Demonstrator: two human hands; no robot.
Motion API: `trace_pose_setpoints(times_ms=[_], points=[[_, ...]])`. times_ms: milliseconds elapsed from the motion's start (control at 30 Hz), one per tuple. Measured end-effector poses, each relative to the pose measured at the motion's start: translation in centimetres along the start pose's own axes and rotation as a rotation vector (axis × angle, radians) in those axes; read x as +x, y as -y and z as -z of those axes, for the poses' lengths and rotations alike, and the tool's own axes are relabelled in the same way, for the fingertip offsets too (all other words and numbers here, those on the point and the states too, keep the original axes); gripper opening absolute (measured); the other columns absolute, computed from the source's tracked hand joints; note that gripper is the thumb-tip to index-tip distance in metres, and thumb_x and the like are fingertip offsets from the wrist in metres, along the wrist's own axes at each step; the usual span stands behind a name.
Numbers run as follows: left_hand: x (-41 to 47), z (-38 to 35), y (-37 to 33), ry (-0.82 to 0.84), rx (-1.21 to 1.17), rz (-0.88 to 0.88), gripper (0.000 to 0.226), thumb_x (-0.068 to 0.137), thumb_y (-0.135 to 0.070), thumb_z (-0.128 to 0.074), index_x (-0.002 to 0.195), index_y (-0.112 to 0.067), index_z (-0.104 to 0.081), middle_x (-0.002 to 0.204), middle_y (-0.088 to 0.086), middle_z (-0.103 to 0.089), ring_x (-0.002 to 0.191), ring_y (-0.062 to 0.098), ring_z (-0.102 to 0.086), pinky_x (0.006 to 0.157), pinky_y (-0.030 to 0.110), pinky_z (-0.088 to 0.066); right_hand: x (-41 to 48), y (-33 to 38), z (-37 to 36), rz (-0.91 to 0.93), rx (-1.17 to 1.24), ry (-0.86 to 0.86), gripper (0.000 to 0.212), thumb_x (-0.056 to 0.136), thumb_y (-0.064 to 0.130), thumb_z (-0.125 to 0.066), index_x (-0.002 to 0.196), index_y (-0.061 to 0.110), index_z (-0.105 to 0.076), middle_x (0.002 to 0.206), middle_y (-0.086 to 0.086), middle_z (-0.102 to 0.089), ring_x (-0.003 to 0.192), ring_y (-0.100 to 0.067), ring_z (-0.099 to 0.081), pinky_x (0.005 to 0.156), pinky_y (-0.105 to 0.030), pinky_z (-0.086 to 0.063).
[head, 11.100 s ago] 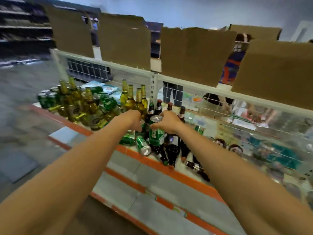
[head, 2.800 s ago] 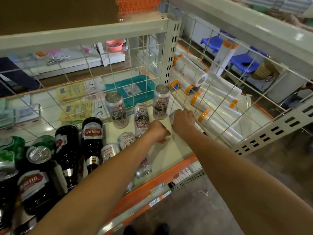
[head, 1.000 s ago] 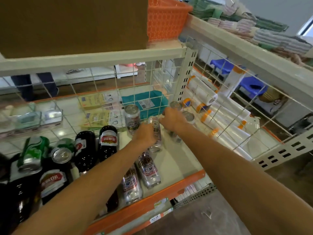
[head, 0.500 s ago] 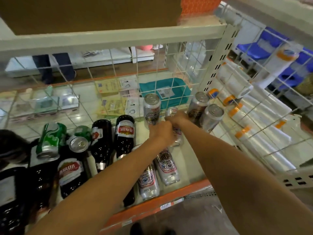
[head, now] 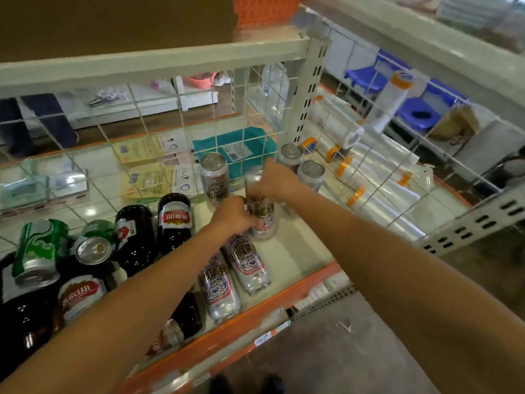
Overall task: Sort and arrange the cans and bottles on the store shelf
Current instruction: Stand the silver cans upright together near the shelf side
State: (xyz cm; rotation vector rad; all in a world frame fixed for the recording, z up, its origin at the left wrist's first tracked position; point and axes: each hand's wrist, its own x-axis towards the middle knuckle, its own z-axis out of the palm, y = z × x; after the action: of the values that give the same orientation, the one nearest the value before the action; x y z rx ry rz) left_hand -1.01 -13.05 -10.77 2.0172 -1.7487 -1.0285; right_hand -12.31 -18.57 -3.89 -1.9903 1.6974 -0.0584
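Fingers of left hand (head: 233,216) curl round silver can (head: 261,220) at frame centre; right hand (head: 274,180) grips its top. One second ago right hand was setting corner cans (head: 312,172) upright; now both hands work next can. Lying cans (head: 247,263) below centre wait on shelf (head: 298,251).

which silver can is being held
The silver patterned can: left hand grips its side, right hand its top. The upright cans and lying cans are not held.

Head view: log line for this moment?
left hand grips silver patterned-label can | right hand holds its top | two like cans lying in front
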Motion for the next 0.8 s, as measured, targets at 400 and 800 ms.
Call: trace_pose_setpoints(times_ms=[400, 800], points=[[-3.3, -6.7, -7.9, -0.001, 0.109, 0.038, 0.062, 0.060, -0.062, -0.082, 0.102, -0.018, -0.068, 0.099, 0.002, -0.067, 0.101, 0.026, -0.063, 0.086, 0.040, -0.043, -9.5, -6.9, 6.0, -0.023, -0.305, 0.130, 0.028, 0.087, 0.044, -0.065, 0.081, 0.021, -0.052, 0.125, -0.015, -0.055, 0.109, -0.029, -0.061, 0.088, -0.040, -0.055], [-4.1, -9.2, -10.3, -0.089, 0.087, 0.046, 0.044, 0.086, -0.041, -0.070, 0.121, -0.014, -0.063, 0.123, 0.007, -0.064, 0.113, 0.029, -0.060, 0.088, 0.036, -0.046, -10.4, -10.8, 6.7, 0.026, -0.307, 0.054, 0.047, 0.090, 0.042, -0.061, 0.129, 0.016, -0.055, 0.136, -0.009, -0.039, 0.117, -0.026, -0.051, 0.087, -0.037, -0.049]])
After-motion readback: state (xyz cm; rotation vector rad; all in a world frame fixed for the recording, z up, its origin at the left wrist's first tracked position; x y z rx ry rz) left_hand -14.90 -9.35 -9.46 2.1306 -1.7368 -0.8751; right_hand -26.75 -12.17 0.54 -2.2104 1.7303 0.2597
